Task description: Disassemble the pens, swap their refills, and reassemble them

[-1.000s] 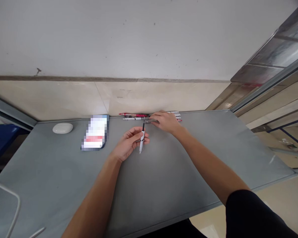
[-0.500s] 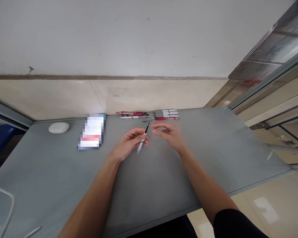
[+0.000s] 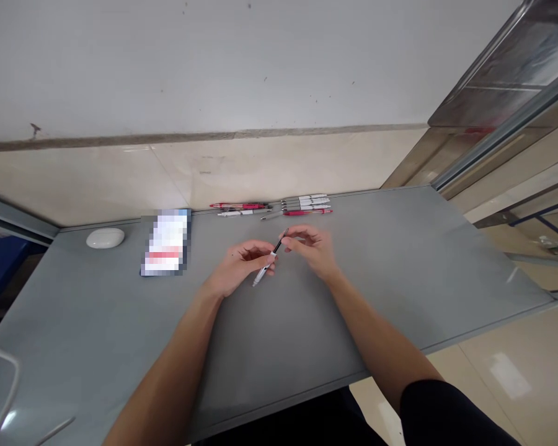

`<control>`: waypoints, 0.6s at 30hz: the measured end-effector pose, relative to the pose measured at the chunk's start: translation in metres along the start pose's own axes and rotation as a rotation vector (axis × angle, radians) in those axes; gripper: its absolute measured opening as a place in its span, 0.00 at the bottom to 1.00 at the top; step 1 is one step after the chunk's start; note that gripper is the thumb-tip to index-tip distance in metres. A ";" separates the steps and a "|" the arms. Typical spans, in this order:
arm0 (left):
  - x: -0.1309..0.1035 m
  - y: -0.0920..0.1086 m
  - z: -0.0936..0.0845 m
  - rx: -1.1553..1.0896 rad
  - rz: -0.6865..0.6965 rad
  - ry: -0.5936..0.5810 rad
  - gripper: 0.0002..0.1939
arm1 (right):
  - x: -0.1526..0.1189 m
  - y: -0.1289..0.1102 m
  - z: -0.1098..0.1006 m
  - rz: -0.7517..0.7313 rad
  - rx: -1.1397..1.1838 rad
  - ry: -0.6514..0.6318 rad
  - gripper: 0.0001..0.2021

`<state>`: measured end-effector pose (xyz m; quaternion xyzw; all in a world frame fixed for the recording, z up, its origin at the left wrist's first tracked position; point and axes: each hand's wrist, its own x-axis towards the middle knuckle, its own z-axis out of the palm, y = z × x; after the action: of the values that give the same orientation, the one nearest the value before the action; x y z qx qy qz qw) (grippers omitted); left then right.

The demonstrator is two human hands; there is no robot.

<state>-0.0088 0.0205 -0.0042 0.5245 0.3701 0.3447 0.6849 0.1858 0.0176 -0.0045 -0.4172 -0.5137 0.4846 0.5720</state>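
Observation:
My left hand (image 3: 235,267) is closed around the white barrel of a pen (image 3: 260,276), which slants up to the right. From the barrel's upper end a dark refill (image 3: 278,245) sticks out. My right hand (image 3: 315,251) pinches at the refill's tip with thumb and forefinger. Whether a small part such as a spring sits between those fingertips is too small to tell. Just beyond my hands lies a loose grey pen part (image 3: 272,216).
Along the back edge of the grey table (image 3: 121,334) lie several white pens (image 3: 314,201), a red pen (image 3: 307,212) and another red pen (image 3: 239,205). At the left are a phone (image 3: 167,241) and a white oval case (image 3: 105,238). A wall (image 3: 260,167) stands behind.
My right hand has moved in, and its fingertips now meet the refill's tip. The pen has tilted a little more to the right in my left hand. The view has shifted slightly.

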 end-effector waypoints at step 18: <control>-0.001 0.002 0.007 0.076 -0.021 -0.008 0.15 | -0.006 -0.002 0.009 -0.027 0.165 0.056 0.08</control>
<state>-0.0033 0.0168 -0.0012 0.5476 0.3858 0.3209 0.6696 0.1771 0.0115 -0.0020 -0.3752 -0.4614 0.5058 0.6249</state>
